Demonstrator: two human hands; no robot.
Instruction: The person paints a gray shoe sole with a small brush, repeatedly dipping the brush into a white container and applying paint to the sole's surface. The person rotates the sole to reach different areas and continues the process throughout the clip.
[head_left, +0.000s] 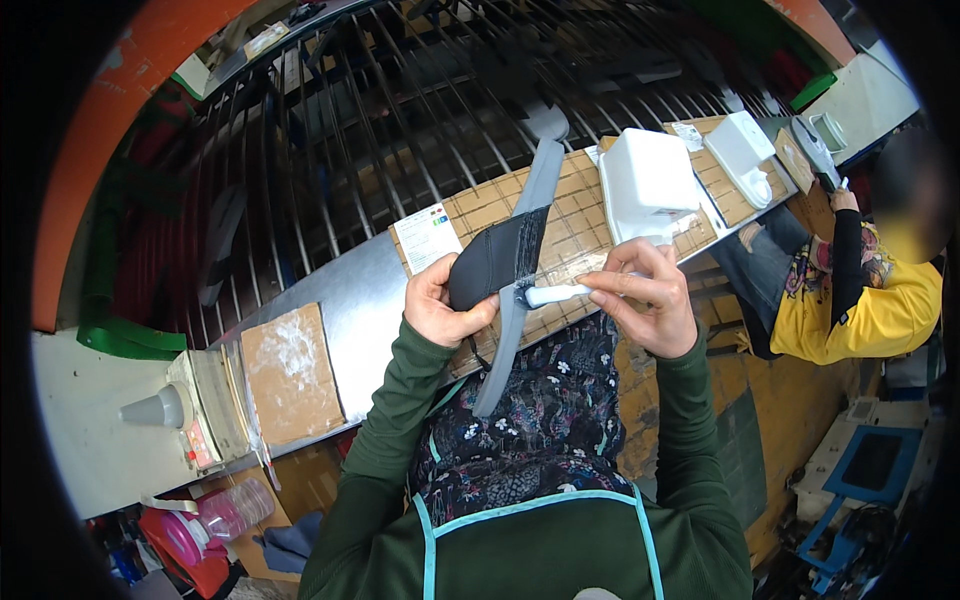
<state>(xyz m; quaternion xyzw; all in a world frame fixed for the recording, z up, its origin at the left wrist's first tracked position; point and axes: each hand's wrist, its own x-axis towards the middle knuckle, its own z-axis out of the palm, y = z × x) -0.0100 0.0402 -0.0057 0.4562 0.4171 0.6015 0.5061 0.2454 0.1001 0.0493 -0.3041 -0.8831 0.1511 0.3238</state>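
My left hand (445,305) grips a black curved piece (490,262) that looks like part of a shoe upper, thumb in front and fingers behind. A long grey strip (535,180) runs along its right side, from the conveyor edge down toward my lap; how the two are joined I cannot make out. Between thumb and fingers, my right hand (648,298) pinches a white-handled brush (555,294). Its dark tip touches the lower right edge of the black piece, near the grey strip. A white plastic container (645,180) stands just beyond my right hand.
Metal rollers (400,130) run beyond the cardboard-topped bench (575,200). A printed sheet (427,238) lies by my left hand. Left are a stained cardboard piece (292,375), a grey cone (160,408) and a pink bottle (235,510). Another white container (740,150) and a co-worker in yellow (885,310) are right.
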